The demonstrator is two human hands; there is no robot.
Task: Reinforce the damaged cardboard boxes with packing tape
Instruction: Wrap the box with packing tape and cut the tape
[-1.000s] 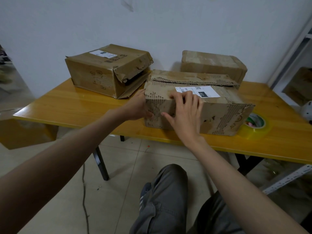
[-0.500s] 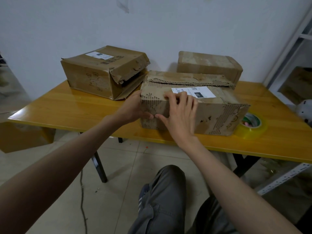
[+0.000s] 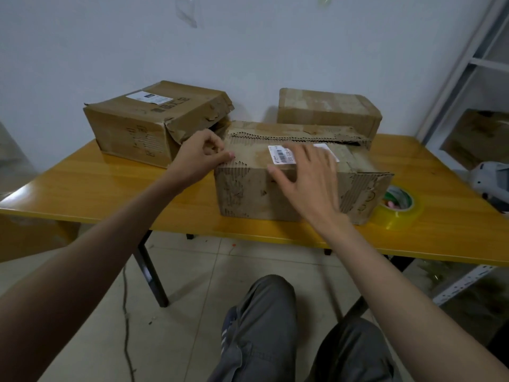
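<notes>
Since a moment ago the right hand (image 3: 311,183) has slid rightward along the torn front box (image 3: 248,191), its fingers now spread and flat over the top front edge, partly covering the white label (image 3: 281,154); the left hand (image 3: 199,155) has moved up to the box's upper left corner, fingers curled with the tips pressing the edge (whether it grips the card I cannot tell). The box sits near the front of the yellow table (image 3: 110,186). A tape roll (image 3: 399,205) lies just beside its right end; two more boxes (image 3: 143,122) (image 3: 327,108) stand behind.
</notes>
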